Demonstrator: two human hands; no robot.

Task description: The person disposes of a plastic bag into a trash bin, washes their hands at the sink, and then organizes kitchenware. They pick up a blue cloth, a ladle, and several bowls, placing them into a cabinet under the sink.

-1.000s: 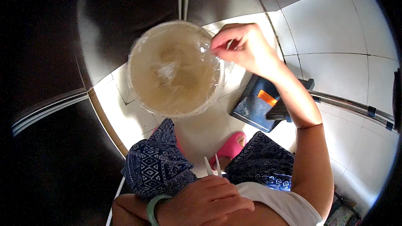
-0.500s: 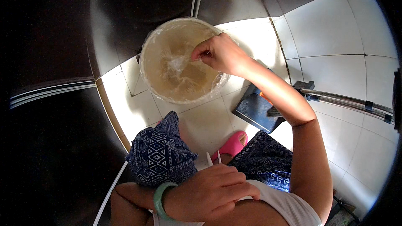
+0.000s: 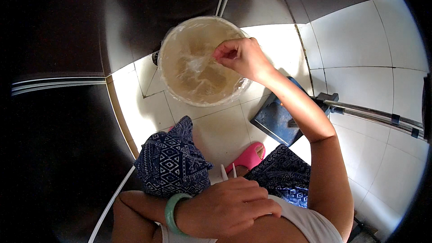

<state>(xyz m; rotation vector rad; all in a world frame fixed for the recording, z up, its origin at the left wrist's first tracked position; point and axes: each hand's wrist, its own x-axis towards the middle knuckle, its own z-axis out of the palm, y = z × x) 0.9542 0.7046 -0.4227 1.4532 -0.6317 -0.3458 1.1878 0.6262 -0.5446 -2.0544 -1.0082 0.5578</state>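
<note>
My right hand (image 3: 245, 58) is held over a round, pale bin (image 3: 198, 103) lined with a clear plastic bag (image 3: 195, 65). Its thumb and fingertips are pinched together; whatever they hold, if anything, is too small to make out. Bent across my body, my left hand (image 3: 227, 209) has its fingers curled, with a green bangle (image 3: 170, 213) at the wrist. Beyond its knuckles stick out two white, pointed prongs (image 3: 224, 172) of a thing whose rest is hidden under the hand.
A blue dustpan (image 3: 274, 117) lies on the tiled floor right of the bin, by metal poles (image 3: 364, 111). Dark cabinets (image 3: 54, 144) stand to the left and behind. Below are my patterned trousers (image 3: 173, 166) and a pink slipper (image 3: 247, 158).
The whole view has shifted slightly, so the bin appears a little farther right. My right hand stays pinched over the bin, and my left hand is nearly still.
</note>
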